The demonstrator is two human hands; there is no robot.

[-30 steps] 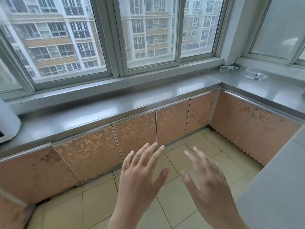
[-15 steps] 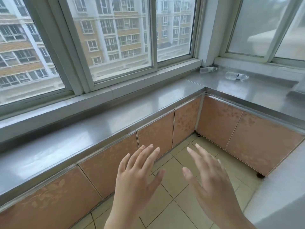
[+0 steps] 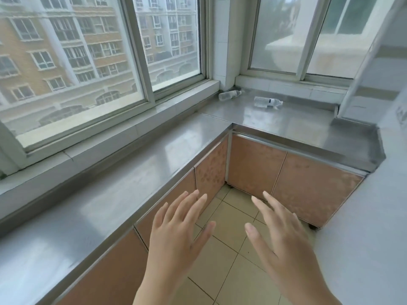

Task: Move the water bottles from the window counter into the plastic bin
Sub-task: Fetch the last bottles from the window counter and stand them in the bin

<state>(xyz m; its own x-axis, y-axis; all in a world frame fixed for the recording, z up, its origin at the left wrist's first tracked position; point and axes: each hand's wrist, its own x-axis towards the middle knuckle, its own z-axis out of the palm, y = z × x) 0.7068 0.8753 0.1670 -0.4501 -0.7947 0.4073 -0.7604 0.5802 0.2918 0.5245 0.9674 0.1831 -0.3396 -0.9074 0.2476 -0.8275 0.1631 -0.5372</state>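
View had swung right, bringing 2 bottles, corner bottle (image 3: 229,94) and right bottle (image 3: 267,101), nearer; left hand (image 3: 176,234) and right hand (image 3: 284,243) stayed spread wide, empty.

The long L-shaped metal counter (image 3: 136,172) is silver-grey and shiny, and the flat cabinet doors (image 3: 255,172) under it are copper-orange with a faint pale pattern of leaves or spots. The square floor tiles (image 3: 222,258) are pale cream-yellow with thin dark lines between them, and the window frames (image 3: 141,56) are grey-white, while the tall building outside (image 3: 66,40) is orange-brown with white bands. The two small plastic water bottles (image 3: 230,94) (image 3: 267,101) lying on the counter are clear, each with a white label.
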